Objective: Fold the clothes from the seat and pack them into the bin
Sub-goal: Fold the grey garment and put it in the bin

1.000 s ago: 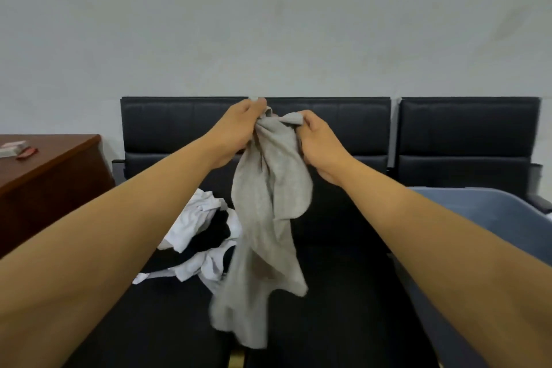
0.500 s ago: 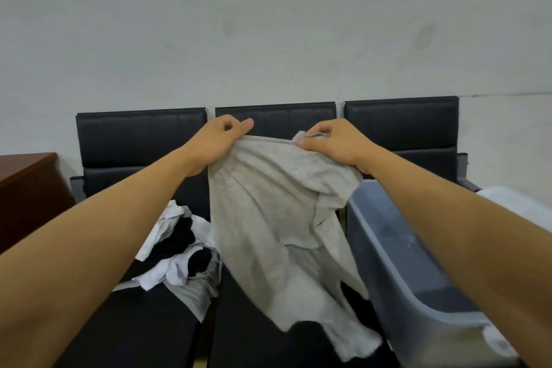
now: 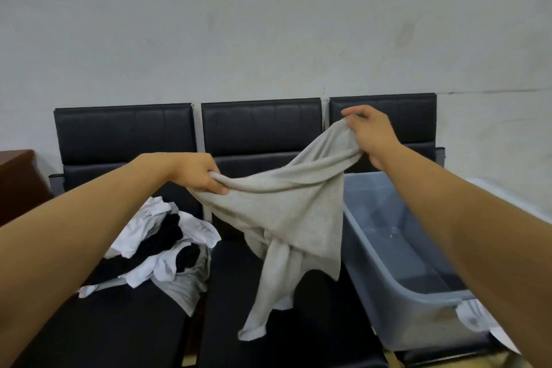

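Nearest, a sleeve of the grey shirt dangles over the front part of the middle seat, its cuff just above the cushion. The bin stands on the right seat, its near rim at the front edge. On the left seat, towards its right edge, lies a heap of clothes, white, black and grey. Above it the left hand grips one end of the shirt, fingers curled tight around bunched cloth. Farther back and higher, before the right seat's backrest, the right hand pinches the other end, fingers bent over the fabric, thumb underneath.
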Demonstrator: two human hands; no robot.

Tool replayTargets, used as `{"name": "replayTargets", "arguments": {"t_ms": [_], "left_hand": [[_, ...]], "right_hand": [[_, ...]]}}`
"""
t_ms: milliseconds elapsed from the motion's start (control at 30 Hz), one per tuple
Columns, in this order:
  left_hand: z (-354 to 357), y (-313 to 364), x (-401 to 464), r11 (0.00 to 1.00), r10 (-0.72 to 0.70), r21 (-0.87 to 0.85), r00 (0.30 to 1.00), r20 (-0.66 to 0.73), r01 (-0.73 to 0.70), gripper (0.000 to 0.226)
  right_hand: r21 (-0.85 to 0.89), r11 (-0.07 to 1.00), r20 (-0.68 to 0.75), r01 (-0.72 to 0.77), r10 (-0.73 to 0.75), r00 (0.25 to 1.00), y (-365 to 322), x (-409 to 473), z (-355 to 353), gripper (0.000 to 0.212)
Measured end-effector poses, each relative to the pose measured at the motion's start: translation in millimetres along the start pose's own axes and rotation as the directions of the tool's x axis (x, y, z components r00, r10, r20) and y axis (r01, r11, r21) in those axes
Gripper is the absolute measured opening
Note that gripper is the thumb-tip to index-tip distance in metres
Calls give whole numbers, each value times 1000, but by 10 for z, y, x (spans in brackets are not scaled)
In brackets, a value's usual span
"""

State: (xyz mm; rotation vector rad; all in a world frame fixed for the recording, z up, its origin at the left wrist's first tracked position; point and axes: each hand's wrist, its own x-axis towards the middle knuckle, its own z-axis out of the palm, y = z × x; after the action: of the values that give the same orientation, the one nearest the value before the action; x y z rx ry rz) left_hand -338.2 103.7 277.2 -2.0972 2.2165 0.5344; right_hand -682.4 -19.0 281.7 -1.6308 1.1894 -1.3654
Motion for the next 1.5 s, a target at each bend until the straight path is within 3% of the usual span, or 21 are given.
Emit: {"name": "replayTargets", "arguments": {"t_ms": [133, 233, 300, 367, 467, 500, 567, 633, 700, 733, 800, 900, 967, 1033, 1133, 1333, 1500], "left_hand": [[64, -366, -50, 991, -84, 99, 994, -64, 90, 47], [54, -547, -104, 992, -121, -49, 969, -216, 113, 46], [6, -623, -135, 979, -142, -188, 930, -339, 81, 43], [-51, -689, -175, 960, -161, -279, 882, -442, 35, 42], [-112, -787, -322, 933, -158, -359, 881, -446, -14, 47], [-104, -824, -387, 949, -140, -315, 900, -412, 3, 52], [-45, -958, -476, 991, -133, -21, 946, -295, 133, 63], [81, -1119, -522, 905, -199, 347, 966, -168, 247, 72], [223, -1285, -560, 802, -293, 530, 955, -53, 275, 72], [290, -1368, -573, 774, -335, 568, 942, -10, 281, 71], [391, -1469, -616, 742, -380, 610, 924, 42, 278, 61], [473, -1505, -628, 762, -355, 592, 934, 46, 261, 44], [490, -1485, -598, 822, -294, 519, 955, 33, 235, 40], [471, -1425, -575, 850, -210, 496, 978, 8, 179, 32], [399, -1232, -573, 884, -72, 462, 997, -28, 77, 31], [166, -788, -612, 990, 24, 139, 978, -206, 5, 38], [-91, -602, -709, 999, 36, -21, 939, -341, -46, 37]], "right_hand": [[177, 980, -37, -88, 96, 995, -38, 16, 40, 38], [180, 978, -23, -105, 111, 994, -92, 8, 110, 47], [9, 996, -25, -84, 84, 996, -119, 12, 158, 48], [-298, 955, 29, 6, 3, 1000, -138, 23, 185, 42], [-703, 677, 248, 217, -52, 967, -170, 2, 152, 29], [-784, 558, 313, 271, -21, 949, -162, -15, 124, 26], [-879, 325, 389, 348, 69, 919, -133, -84, 47, 20], [-907, 139, 416, 398, 134, 900, -89, -156, -27, 9], [-904, 68, 428, 423, 182, 885, 14, -150, -71, 19], [-896, 102, 445, 433, 208, 871, 73, -123, -85, 29], [-833, 317, 526, 454, 197, 827, 151, -87, -107, 37], [-624, 671, 581, 401, 54, 812, 154, -196, 15, 31], [-514, 772, 616, 374, 29, 787, 182, -341, 285, 20], [-455, 795, 708, 401, 49, 705, 309, -484, 664, 10], [-384, 835, 805, 394, 94, 585, 454, -793, 1290, 20], [-247, 926, 894, 284, 105, 435, 561, -1331, 2245, 27], [-335, 915, 900, 225, 240, 364, 829, -1531, 2320, 65]]}}
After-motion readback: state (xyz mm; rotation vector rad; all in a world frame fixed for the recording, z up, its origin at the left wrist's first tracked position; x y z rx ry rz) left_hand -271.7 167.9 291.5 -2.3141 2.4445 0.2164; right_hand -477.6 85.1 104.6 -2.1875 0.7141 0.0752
